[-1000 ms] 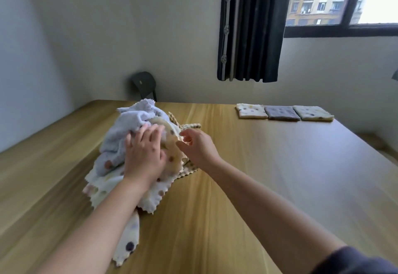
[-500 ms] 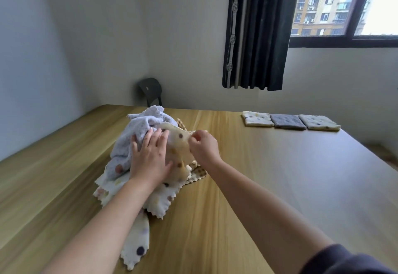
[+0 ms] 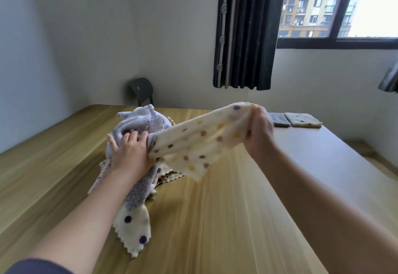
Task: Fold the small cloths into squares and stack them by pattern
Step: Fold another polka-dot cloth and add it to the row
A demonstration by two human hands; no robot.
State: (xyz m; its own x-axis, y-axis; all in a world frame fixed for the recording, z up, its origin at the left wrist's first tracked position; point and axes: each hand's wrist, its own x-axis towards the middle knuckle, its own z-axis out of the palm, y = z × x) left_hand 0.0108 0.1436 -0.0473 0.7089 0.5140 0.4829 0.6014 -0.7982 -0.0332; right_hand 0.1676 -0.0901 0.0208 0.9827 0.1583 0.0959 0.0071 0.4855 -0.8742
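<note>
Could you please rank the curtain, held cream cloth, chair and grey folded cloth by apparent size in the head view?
1. curtain
2. cream cloth
3. chair
4. grey folded cloth, smallest, though partly hidden and far away

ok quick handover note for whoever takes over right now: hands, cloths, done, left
Left hand: flat on the pile of unfolded cloths, pressing it down.
Right hand: grips one end of a cream dotted cloth, stretched in the air from the pile.
Done: a grey folded square and a cream dotted folded square lie side by side at the far edge of the table.
Left: free this cloth, fold it, stack by pattern, then the rest of the pile.
</note>
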